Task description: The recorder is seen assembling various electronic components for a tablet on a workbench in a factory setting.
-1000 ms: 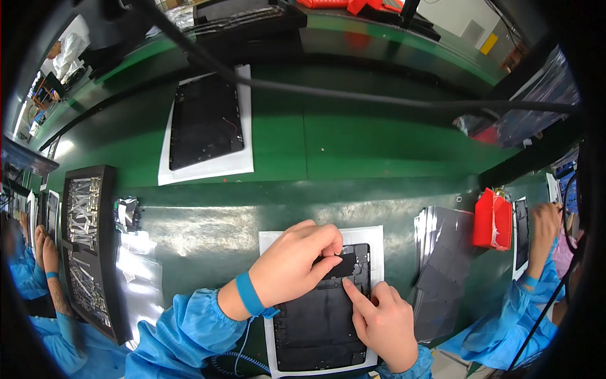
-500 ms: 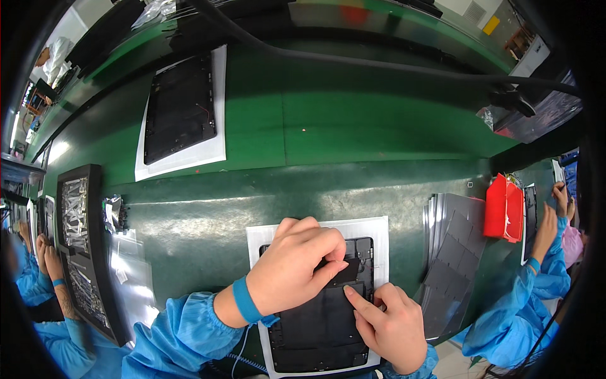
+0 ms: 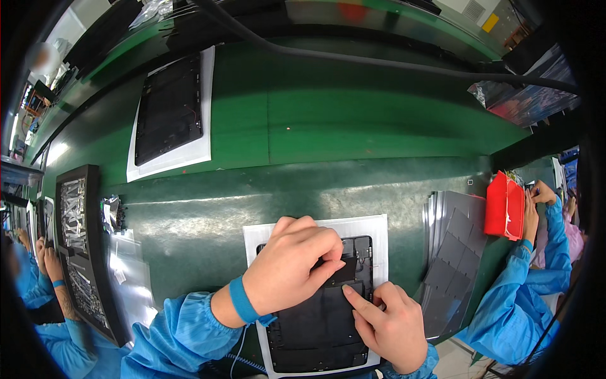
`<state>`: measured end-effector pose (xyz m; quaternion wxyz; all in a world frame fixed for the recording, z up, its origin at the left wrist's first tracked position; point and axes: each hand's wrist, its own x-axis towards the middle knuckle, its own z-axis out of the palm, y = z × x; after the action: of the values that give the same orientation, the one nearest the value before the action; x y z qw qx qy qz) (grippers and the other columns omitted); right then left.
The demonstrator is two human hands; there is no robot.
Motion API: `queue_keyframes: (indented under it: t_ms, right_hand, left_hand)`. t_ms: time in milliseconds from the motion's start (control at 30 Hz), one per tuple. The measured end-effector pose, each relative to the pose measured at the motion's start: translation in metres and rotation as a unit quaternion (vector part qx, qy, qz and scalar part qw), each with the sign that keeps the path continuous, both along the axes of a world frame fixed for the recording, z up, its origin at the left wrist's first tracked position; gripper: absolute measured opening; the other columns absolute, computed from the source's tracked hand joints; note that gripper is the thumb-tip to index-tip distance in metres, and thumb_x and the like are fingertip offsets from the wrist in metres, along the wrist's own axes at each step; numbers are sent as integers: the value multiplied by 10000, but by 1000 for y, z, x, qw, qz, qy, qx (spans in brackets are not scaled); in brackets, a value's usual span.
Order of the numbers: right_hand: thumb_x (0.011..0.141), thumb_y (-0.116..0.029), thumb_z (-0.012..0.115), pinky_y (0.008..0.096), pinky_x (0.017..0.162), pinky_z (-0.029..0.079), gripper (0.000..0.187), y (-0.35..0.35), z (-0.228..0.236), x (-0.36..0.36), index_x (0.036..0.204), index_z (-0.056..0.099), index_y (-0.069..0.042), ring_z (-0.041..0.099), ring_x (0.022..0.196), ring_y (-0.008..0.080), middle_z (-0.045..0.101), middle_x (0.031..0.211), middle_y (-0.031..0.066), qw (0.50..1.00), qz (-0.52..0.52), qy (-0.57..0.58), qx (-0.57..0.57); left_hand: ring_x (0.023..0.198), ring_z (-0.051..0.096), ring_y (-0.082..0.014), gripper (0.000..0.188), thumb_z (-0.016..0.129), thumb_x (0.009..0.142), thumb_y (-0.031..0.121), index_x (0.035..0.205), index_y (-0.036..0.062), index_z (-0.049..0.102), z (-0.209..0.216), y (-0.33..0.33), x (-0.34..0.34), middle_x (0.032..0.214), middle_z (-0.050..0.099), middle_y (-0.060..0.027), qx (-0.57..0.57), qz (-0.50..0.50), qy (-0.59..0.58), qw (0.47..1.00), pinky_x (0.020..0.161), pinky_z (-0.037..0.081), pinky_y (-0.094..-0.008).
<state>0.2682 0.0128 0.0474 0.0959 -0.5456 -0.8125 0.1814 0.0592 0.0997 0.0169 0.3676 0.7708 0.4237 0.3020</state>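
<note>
On green bench (image 3: 353, 183), black panel (image 3: 322, 328), co-workers (image 3: 505, 309) alongside

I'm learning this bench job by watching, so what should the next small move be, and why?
Perhaps use the right hand to smooth the dark patch flat: its extended index finger points at the black panel just below that patch, while the left hand has thumb and finger bunched beside it. Whether they pinch anything is unclear.

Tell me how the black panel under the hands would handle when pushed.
The black panel is probably stiff, since it lies flat with crisp edges. It may drag the white sheet beneath along; tipping seems unlikely given its low, broad shape.
</note>
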Motion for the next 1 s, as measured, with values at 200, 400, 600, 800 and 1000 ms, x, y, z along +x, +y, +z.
queue_keyframes:
  t_ms: [200,400,600,800,1000]
  right_hand:
    - [728,-109,748,334,539,465,477,0,0,0,1190,726,-228,523,660,201,418,792,46,1000,2,1,-4]
    - [732,-113,751,334,543,466,480,0,0,2,1197,721,-226,525,665,204,417,797,49,1000,5,1,-4]
    - [741,-120,746,336,552,465,502,0,-1,1,1231,702,-222,520,667,206,418,798,54,1000,1,16,-9]
    - [753,-150,737,339,559,467,524,1,-1,1,1272,670,-173,522,671,212,425,804,60,1000,-5,14,-10]
    - [762,-168,736,341,566,481,547,1,-2,-2,1299,640,-134,536,681,221,443,814,71,1000,-2,-2,3]
  left_hand:
    - [766,550,-213,218,796,771,91,776,128,581,-2,1,-1,731,604,10,5,-4,-2,1000,796,378,-343]
    - [765,549,-215,209,796,772,93,773,123,589,-1,1,-1,730,605,6,2,-6,3,1000,798,381,-342]
    - [762,545,-217,197,796,771,91,773,117,602,-1,1,-2,733,608,1,8,-4,3,1000,799,382,-341]
    - [769,546,-214,194,797,771,89,768,118,604,-5,2,-1,738,609,3,26,-14,6,1000,792,389,-341]
    - [787,545,-196,143,794,750,120,827,132,673,-12,1,0,780,616,23,131,-43,38,990,778,388,-336]
